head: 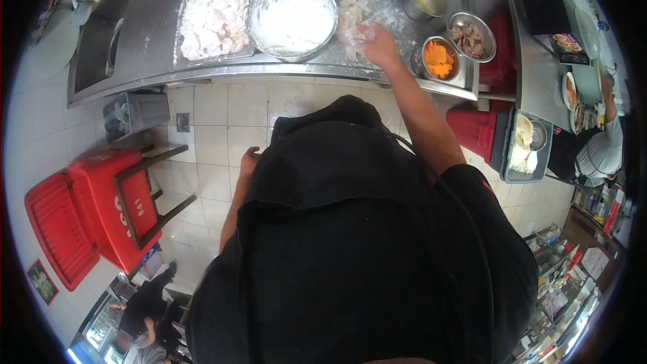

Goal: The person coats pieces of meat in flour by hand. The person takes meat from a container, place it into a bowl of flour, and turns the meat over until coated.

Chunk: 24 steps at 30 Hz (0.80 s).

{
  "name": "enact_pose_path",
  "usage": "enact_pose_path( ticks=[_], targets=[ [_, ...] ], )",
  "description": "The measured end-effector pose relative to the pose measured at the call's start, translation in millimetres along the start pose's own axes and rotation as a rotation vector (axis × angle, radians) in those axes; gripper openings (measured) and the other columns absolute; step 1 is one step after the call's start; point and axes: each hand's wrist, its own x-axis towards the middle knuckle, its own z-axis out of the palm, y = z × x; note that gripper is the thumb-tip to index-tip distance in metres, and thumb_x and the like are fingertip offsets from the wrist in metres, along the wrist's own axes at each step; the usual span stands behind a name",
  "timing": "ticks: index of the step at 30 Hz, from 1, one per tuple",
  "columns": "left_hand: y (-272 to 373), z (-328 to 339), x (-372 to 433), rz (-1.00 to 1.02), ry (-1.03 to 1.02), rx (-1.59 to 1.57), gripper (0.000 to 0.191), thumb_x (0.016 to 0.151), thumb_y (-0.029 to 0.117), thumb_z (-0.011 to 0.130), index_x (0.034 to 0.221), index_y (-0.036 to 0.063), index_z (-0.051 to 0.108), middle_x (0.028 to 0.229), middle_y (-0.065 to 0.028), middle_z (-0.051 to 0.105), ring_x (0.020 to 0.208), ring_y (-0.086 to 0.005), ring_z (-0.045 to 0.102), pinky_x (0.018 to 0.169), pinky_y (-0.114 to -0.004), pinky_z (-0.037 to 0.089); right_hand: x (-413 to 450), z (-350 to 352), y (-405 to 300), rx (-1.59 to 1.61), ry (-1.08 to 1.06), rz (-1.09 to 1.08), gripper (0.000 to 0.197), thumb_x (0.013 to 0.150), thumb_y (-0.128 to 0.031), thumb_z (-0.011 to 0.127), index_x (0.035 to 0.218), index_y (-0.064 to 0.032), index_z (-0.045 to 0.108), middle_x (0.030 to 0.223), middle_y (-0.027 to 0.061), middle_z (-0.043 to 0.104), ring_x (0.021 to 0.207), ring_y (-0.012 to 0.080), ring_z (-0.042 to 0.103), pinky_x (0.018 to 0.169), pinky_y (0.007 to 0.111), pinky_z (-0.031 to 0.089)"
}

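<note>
My right hand point(376, 45), its fingers dusted with flour, touches a pale, floury mass of food pieces point(351, 17) on the stainless steel counter point(146, 40). Whether its fingers grip a piece is unclear. Just left of that mass stands a wide bowl point(293, 55) full of white flour. Further left, a tray point(217, 62) is heaped with flour-coated pieces, possibly raw meat. My left hand point(249, 161) hangs low beside my body, away from the counter; my clothing partly hides it and its fingers look bent.
Right of my hand stand a steel pot point(417, 10) of pale chunks, a container point(423, 68) of orange pieces and a bowl point(489, 55) of meat strips. Leftward are a sink point(93, 55), a grey bin point(151, 111) and a red box point(111, 202). A person point(599, 154) stands far right.
</note>
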Motion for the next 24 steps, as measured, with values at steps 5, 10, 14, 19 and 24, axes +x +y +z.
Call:
enact_pose_path(
  ticks=[5, 10, 14, 19, 24],
  targets=[
    [-6.2, -3.5, 4.1, -0.005, -0.009, -0.023, 0.044, 0.076, 0.023, 0.066, 0.105, -0.0064, 0.050, 0.081, -0.0124, 0.067, 0.076, -0.0177, 0.064, 0.073, -0.027, 0.049, 14.9, -10.7, 24.2, 0.067, -0.186, 0.054, 0.032, 0.069, -0.020, 0.069, 0.099, -0.0095, 0.065, 0.089, 0.0192, 0.063, 0.082, 0.0332, 0.061, 0.075, 0.036, 0.047],
    [-39.4, -10.1, 28.6, 0.574, -0.026, 0.829, 0.037, 0.073, 0.017, 0.063, 0.103, -0.0034, 0.054, 0.075, -0.0100, 0.065, 0.074, -0.0229, 0.063, 0.071, -0.028, 0.049, 34.0, -21.1, 21.3, 0.235, -0.480, 0.261, 0.027, 0.070, -0.014, 0.068, 0.096, -0.0054, 0.066, 0.078, 0.0131, 0.064, 0.066, 0.0180, 0.060, 0.058, 0.031, 0.047],
    [-89.4, 2.9, 42.5, 0.286, 0.171, -0.082, 0.022, 0.071, 0.020, 0.059, 0.084, 0.0021, 0.060, 0.069, -0.0089, 0.063, 0.076, -0.0235, 0.063, 0.078, -0.031, 0.048, 44.9, -27.1, 26.7, 0.696, -0.642, 0.428, 0.027, 0.071, -0.013, 0.068, 0.096, -0.0041, 0.066, 0.078, 0.0100, 0.064, 0.064, 0.0130, 0.058, 0.055, 0.028, 0.046],
    [-52.5, 0.4, 21.1, 0.001, 0.129, -0.401, 0.023, 0.074, 0.027, 0.057, 0.080, 0.0051, 0.063, 0.070, -0.0075, 0.064, 0.078, -0.0242, 0.062, 0.086, -0.032, 0.046, 16.8, -25.0, 26.0, 0.249, -0.448, 0.116, 0.026, 0.073, -0.014, 0.064, 0.097, -0.0056, 0.066, 0.080, 0.0117, 0.065, 0.068, 0.0186, 0.060, 0.063, 0.032, 0.048],
    [16.5, -6.3, -20.7, 0.110, 0.040, 0.271, 0.038, 0.075, 0.029, 0.062, 0.095, -0.0034, 0.060, 0.070, -0.0103, 0.065, 0.075, -0.0211, 0.064, 0.074, -0.030, 0.049, 0.8, -24.1, 7.1, -0.084, -0.279, -0.002, 0.027, 0.069, -0.011, 0.058, 0.094, -0.0088, 0.067, 0.089, 0.0213, 0.063, 0.084, 0.0362, 0.060, 0.078, 0.039, 0.046]
  ],
)
